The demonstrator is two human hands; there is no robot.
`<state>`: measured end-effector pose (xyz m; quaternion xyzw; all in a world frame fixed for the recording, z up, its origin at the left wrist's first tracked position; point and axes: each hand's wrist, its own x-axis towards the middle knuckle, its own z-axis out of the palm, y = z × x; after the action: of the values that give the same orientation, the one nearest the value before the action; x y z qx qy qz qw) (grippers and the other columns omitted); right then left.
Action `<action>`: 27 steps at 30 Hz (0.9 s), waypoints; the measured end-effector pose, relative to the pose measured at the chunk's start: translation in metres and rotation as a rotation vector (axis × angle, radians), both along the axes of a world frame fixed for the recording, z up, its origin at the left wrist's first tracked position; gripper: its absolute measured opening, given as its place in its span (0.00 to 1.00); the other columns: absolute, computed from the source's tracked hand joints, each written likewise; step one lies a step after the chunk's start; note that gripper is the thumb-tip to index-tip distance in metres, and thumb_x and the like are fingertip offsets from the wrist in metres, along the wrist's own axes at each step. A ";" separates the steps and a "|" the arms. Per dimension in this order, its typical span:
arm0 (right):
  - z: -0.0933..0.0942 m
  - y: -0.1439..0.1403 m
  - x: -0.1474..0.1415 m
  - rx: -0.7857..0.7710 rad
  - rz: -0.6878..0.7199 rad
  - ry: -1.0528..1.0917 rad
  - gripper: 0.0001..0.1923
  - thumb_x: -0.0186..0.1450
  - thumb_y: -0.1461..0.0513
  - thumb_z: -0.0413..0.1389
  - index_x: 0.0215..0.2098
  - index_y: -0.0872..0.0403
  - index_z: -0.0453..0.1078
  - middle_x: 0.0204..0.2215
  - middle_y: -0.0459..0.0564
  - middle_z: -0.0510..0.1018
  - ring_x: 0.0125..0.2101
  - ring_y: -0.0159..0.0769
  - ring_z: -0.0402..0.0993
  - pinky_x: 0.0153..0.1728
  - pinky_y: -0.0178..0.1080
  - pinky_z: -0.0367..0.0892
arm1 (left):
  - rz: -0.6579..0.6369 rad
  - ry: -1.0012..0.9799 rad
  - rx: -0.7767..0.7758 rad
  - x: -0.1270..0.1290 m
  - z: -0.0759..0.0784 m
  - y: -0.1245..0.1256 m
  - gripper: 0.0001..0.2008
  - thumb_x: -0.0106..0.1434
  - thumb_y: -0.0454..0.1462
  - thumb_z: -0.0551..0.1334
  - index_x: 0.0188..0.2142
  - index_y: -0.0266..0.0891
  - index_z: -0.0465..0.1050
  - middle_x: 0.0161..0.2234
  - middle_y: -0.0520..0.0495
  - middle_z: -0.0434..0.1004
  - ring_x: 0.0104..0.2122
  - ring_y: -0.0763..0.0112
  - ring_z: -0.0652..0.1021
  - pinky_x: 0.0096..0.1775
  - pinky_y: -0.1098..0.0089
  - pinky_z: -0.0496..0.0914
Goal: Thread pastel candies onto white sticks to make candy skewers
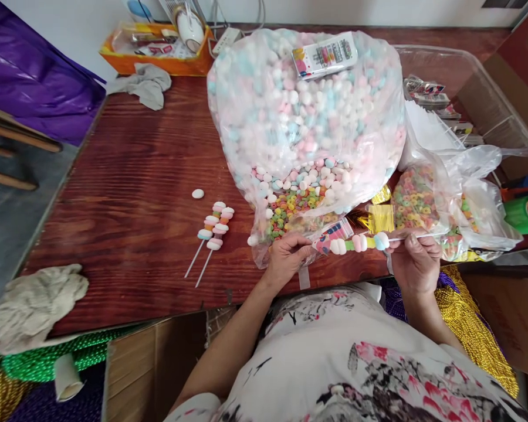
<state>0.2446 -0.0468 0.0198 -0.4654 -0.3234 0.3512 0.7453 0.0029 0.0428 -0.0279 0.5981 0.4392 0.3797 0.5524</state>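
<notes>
A candy skewer [356, 242] lies level between a person's two hands, just above the near edge of a wooden table [132, 176]. The left hand [287, 256] pinches a small clear sleeve at one end; the right hand [416, 261] closes its fingertips on the thin white stick at the other. The skewer carries a row of round white, pink, green and pale blue sweets. Two finished skewers [211, 237] lie side by side on the table, well to the left, with one loose white sweet [198, 193] beside them. One large clear bag [303, 129] of pastel sweets stands just behind the hands.
</notes>
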 end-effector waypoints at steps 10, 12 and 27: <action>0.030 -0.009 0.031 0.142 0.007 -0.520 0.06 0.67 0.61 0.60 0.36 0.49 0.81 0.29 0.46 0.79 0.33 0.37 0.76 0.37 0.41 0.70 | -0.086 0.033 0.071 -0.006 0.002 0.004 0.11 0.59 0.43 0.69 0.26 0.38 0.80 0.22 0.52 0.74 0.25 0.73 0.71 0.30 0.72 0.65; 0.050 -0.005 0.031 0.115 0.265 -0.780 0.06 0.67 0.64 0.61 0.40 0.49 0.81 0.39 0.50 0.80 0.38 0.38 0.76 0.38 0.41 0.69 | -0.136 0.043 -0.072 -0.007 0.010 0.011 0.13 0.58 0.44 0.69 0.26 0.37 0.80 0.21 0.53 0.73 0.23 0.75 0.69 0.28 0.73 0.63; 0.095 0.074 -0.023 0.398 0.623 -1.566 0.10 0.69 0.69 0.52 0.39 0.54 0.75 0.45 0.53 0.83 0.38 0.37 0.77 0.36 0.40 0.57 | -0.338 -0.007 0.149 -0.011 0.087 0.020 0.12 0.63 0.43 0.67 0.29 0.36 0.80 0.26 0.50 0.74 0.29 0.73 0.72 0.33 0.72 0.66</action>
<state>0.2220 0.0269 0.1149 -0.3244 -0.9119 0.0545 0.2456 -0.0078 0.0629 0.0595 0.7012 0.3013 0.3150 0.5642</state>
